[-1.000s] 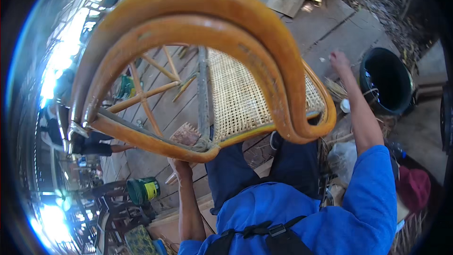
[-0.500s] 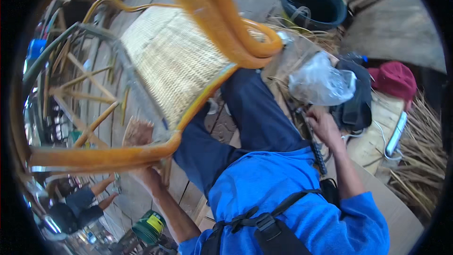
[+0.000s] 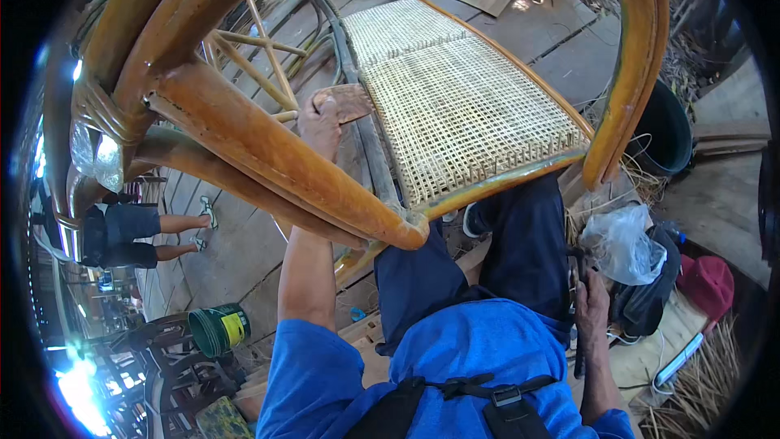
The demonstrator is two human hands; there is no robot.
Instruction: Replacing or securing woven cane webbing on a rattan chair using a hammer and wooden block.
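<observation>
A rattan chair with thick orange-brown bent arms is tipped up in front of me, its woven cane seat facing the camera. My left hand reaches up and grips a frame rail at the seat's left edge. Low on the right, beside my thigh in dark blue trousers, my right hand is closed around a slim dark tool that points downward. One curved chair arm hangs over the right side.
A black bucket stands on the plank floor at right. A clear plastic bag, a dark bag and a red cloth lie by my right hand, with cane strips below. A green can and another person are at left.
My right hand came back from near the black bucket, dropped beside my thigh and closed on the dark tool. The chair swung across the view; my left hand stayed on its frame.
</observation>
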